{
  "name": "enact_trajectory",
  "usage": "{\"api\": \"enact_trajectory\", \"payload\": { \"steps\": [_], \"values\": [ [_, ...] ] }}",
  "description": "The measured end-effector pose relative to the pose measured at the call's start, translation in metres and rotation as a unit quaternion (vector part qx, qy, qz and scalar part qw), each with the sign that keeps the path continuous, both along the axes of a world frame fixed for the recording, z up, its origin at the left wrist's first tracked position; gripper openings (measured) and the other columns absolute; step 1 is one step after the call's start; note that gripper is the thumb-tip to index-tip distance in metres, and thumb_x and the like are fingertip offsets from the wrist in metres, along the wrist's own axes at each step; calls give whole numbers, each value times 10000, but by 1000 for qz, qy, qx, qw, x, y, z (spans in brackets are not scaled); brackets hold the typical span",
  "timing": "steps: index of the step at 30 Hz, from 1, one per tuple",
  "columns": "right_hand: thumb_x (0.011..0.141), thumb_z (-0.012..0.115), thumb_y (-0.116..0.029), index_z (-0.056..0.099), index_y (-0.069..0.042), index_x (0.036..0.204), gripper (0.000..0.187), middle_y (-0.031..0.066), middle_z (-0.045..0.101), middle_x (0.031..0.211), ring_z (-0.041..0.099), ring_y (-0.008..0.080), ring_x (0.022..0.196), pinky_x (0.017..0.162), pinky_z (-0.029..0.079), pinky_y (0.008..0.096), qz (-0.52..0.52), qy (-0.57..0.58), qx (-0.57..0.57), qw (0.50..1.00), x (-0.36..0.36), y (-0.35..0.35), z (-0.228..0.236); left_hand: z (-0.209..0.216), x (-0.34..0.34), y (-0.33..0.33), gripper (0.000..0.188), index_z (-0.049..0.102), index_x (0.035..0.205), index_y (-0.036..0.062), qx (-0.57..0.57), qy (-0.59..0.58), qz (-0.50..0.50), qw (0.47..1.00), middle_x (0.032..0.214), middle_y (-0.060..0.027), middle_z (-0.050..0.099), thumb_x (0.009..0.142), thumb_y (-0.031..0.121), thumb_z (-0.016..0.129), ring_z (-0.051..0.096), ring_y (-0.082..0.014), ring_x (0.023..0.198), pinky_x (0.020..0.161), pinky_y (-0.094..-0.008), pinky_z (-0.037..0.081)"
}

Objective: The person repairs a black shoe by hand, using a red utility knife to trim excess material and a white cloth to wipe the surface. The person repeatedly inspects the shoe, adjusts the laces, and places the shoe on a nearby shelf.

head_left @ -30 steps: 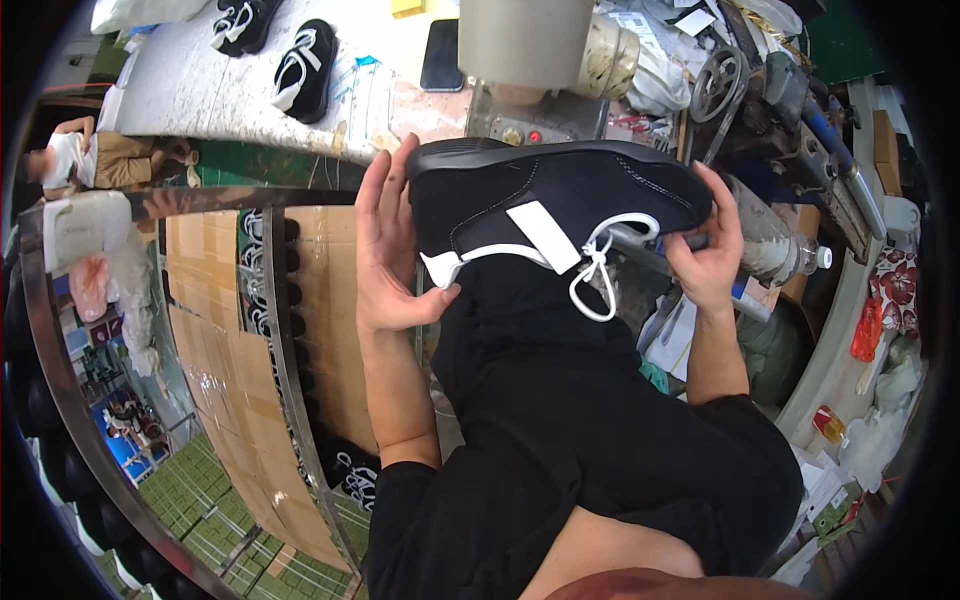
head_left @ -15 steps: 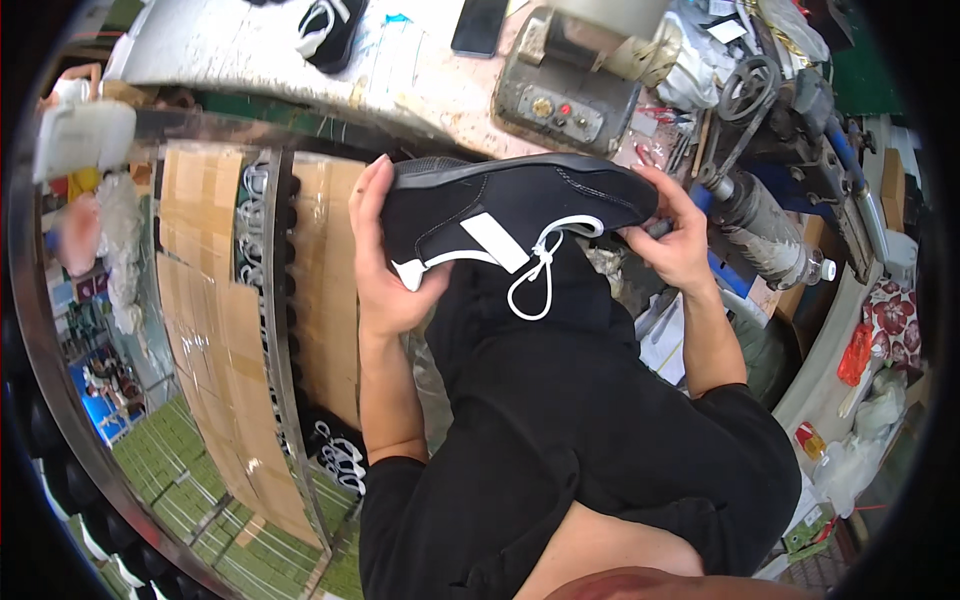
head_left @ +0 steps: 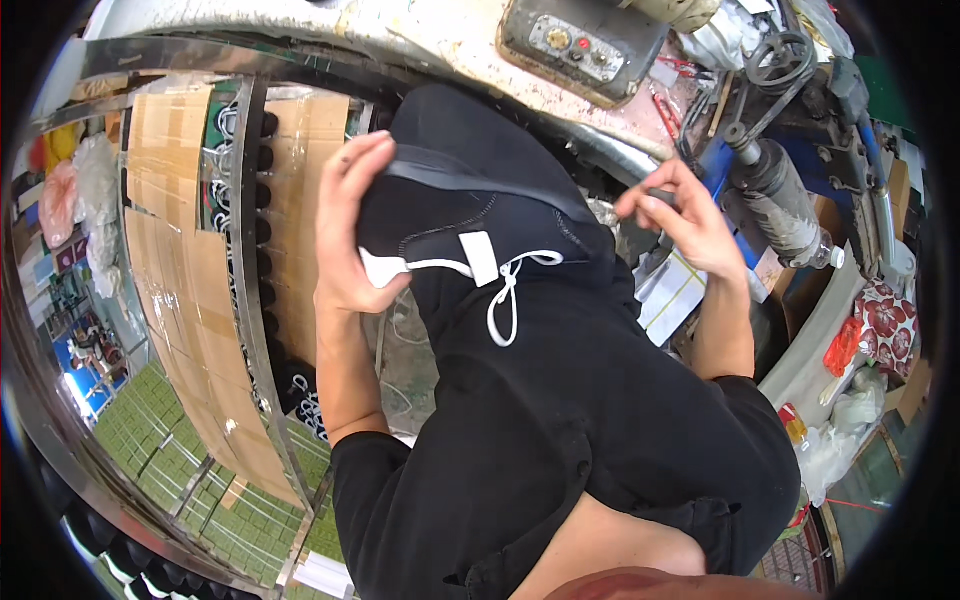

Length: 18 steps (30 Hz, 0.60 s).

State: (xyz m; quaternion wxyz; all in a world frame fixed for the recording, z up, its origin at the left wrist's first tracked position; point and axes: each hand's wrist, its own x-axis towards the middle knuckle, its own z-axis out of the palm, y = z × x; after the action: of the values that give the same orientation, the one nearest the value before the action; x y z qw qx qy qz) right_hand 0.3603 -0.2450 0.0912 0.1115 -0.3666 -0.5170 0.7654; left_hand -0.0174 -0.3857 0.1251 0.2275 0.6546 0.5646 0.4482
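Observation:
A black shoe [head_left: 435,215] with a dark sole, a white tab and white drawstring laces lies on its side over my lap. My left hand [head_left: 345,225] is closed round its heel end, with the thumb by the white heel piece and the fingers up at the sole. My right hand [head_left: 695,225] is off the shoe, to the right of its toe. Between its thumb and fingers is a small dark stick-like tool [head_left: 660,196]; its exact kind is hard to make out. The black toe blends into my dark clothing.
Ahead stands a worn workbench [head_left: 420,40] with a control box [head_left: 575,50] with knobs. At right are a handwheel [head_left: 780,75] and a plastic bottle [head_left: 825,255]. A metal rack [head_left: 250,250] holding shoes and cardboard [head_left: 185,310] stands at left.
My right hand has let go of the shoe's toe and moved right, keeping the dark tool. The left hand has shifted left and lowered the shoe toward my lap. The view has shifted too.

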Motion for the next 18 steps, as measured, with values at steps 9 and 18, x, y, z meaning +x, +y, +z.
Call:
{"api": "enact_trajectory", "payload": {
  "steps": [9, 18],
  "values": [
    [820, 776, -36, 751, -43, 1063, 245, 108, 701, 1013, 679, 221, 943, 806, 545, 305, -58, 10, 304, 951, -108, -60, -1, -21, 14, -34, 912, 545, 1391, 24, -113, 39, -31, 992, 1423, -191, 489, 505, 128, 738, 475, -388, 1335, 1116, -465, 395],
    [764, 808, -35, 718, -10, 943, 202, 95, 630, 872, 607, 271, 817, 714, 493, 363, 12, 17, 484, 875, -129, -68, -13, -33, 17, -39, 899, 545, 1384, -28, -108, 58, -34, 992, 1414, -228, 497, 560, 271, 746, 491, -383, 1325, 1111, -473, 389]
  ]
}}
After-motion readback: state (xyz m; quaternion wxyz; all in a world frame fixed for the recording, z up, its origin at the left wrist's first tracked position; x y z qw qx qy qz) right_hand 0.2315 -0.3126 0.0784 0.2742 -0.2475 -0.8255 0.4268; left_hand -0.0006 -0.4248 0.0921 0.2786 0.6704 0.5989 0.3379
